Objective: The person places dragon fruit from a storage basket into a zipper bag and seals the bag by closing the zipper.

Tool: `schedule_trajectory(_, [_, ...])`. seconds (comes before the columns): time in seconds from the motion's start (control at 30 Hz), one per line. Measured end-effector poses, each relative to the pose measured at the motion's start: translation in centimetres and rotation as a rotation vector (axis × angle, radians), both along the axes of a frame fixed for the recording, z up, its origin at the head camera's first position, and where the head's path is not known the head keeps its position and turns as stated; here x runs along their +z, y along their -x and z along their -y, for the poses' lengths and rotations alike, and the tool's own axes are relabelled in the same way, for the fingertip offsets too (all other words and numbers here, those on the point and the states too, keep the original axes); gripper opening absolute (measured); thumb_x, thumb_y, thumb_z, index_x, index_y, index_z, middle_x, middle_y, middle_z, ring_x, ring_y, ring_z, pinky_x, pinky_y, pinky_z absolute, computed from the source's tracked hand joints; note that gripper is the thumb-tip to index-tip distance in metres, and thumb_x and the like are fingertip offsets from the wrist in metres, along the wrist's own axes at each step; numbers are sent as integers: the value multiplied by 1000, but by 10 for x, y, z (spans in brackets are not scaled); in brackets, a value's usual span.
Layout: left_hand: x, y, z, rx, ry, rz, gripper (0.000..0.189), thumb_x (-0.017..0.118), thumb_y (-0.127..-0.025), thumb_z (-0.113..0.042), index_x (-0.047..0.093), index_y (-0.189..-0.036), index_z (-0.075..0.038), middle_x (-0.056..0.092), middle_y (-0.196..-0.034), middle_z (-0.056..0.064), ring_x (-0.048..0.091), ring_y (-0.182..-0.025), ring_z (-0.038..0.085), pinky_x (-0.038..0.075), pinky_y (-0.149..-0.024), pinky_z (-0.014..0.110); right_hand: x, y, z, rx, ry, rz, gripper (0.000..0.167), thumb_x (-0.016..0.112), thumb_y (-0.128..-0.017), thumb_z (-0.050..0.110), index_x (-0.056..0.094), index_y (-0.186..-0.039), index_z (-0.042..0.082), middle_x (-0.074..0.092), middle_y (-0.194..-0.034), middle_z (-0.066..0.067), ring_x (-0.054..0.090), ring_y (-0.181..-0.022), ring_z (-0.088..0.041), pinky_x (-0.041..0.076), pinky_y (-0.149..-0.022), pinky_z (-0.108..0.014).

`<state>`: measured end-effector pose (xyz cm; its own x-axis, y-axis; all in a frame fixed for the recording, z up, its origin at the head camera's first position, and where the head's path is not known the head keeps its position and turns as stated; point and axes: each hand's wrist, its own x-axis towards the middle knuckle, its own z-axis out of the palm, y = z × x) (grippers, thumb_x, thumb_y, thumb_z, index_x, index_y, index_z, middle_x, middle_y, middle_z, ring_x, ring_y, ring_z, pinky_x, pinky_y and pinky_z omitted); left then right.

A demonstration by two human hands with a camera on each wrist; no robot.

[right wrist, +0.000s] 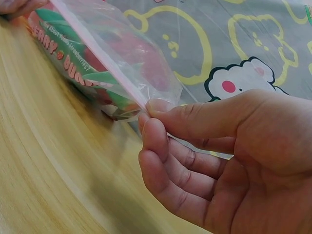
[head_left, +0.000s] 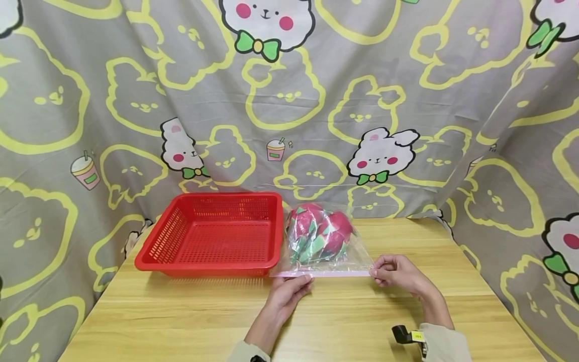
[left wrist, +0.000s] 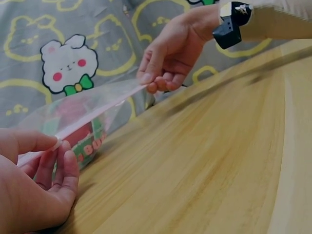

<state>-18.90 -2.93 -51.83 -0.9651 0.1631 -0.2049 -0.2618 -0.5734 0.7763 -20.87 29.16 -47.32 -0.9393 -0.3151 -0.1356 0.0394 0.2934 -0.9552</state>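
Note:
A clear zip bag (head_left: pixel 357 255) with a pink strip along its mouth lies on the table, holding red-and-green dragon fruits (head_left: pixel 336 231). My left hand (head_left: pixel 287 296) pinches the strip left of its middle, between thumb and fingers. At the strip's right end my right hand (head_left: pixel 400 274) pinches the corner, its thumb against the index finger. Between both hands the strip (left wrist: pixel 105 109) runs straight and taut in the left wrist view. Printed lettering shows on the bag (right wrist: pixel 73 68) in the right wrist view. The fruits are partly blurred by the glossy plastic.
A red plastic basket (head_left: pixel 277 241) with slotted walls stands left of the bag, close beside it, with nothing inside. The wood-grain table (head_left: pixel 452 261) ends at a patterned grey cloth (head_left: pixel 312 115) hanging behind and at both sides.

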Motion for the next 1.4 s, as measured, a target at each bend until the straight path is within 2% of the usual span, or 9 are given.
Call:
schedule_trajectory(0.17, [-1,1,7,-3,-4,3,18,63,-88,16,62,-103,6,69,-88,9,72,-82,18,58,-79,30,1,0,1,-6,-10,-6,17,69,-95,3,62,-100,-12,69,-90,-24,68,-78,-23,60,-72,-36])
schedule_trajectory(0.23, [-1,1,10,0,-6,4,32,62,-88,17,56,-118,8,67,-92,10,71,-83,18,58,-79,30,1,0,1,-8,-7,-2,17,68,-95,2,62,-100,-12,70,-91,-23,68,-78,-23,60,-73,-36])
schedule_trajectory(0.33, [-1,0,12,11,-18,6,61,61,-88,18,37,-143,6,64,-96,12,70,-83,19,58,-78,31,1,0,1,-9,4,14,18,68,-96,3,62,-101,-12,70,-92,-23,68,-79,-21,60,-74,-36])
schedule_trajectory(0.37, [-1,0,13,15,-23,5,69,60,-88,19,29,-148,4,62,-97,12,70,-83,19,58,-78,31,1,0,1,-10,7,19,18,69,-96,3,62,-101,-12,70,-93,-22,67,-79,-21,60,-74,-36])
schedule_trajectory(0.43, [0,0,14,16,-29,5,76,59,-88,20,24,-152,2,61,-97,13,70,-82,19,59,-77,31,1,-1,1,-12,11,27,17,69,-96,4,62,-101,-11,70,-92,-21,67,-78,-20,60,-74,-36])
schedule_trajectory(0.6, [0,0,17,6,-15,0,65,60,-88,18,33,-146,6,63,-96,11,70,-83,19,59,-78,31,0,-2,2,-4,4,27,16,68,-97,5,62,-100,-9,70,-90,-19,66,-78,-19,60,-74,-36])
schedule_trajectory(0.8, [0,-1,24,8,15,0,32,63,-89,15,52,-117,7,65,-95,10,72,-85,19,59,-81,31,2,-2,2,-8,10,31,17,68,-97,4,61,-101,-11,69,-91,-20,66,-79,-19,60,-75,-35])
schedule_trajectory(1.1, [1,-3,27,15,18,11,24,63,-89,16,56,-108,4,66,-92,10,71,-84,19,59,-81,31,0,-3,-3,-6,5,10,18,69,-97,7,62,-101,-9,69,-90,-21,67,-78,-20,60,-73,-36])
schedule_trajectory(1.4, [1,-7,36,23,46,-7,28,63,-90,14,53,-116,9,64,-95,9,71,-85,18,59,-82,32,2,-3,-5,-17,-7,-10,18,70,-96,6,62,-101,-10,70,-90,-21,67,-79,-22,60,-73,-37])
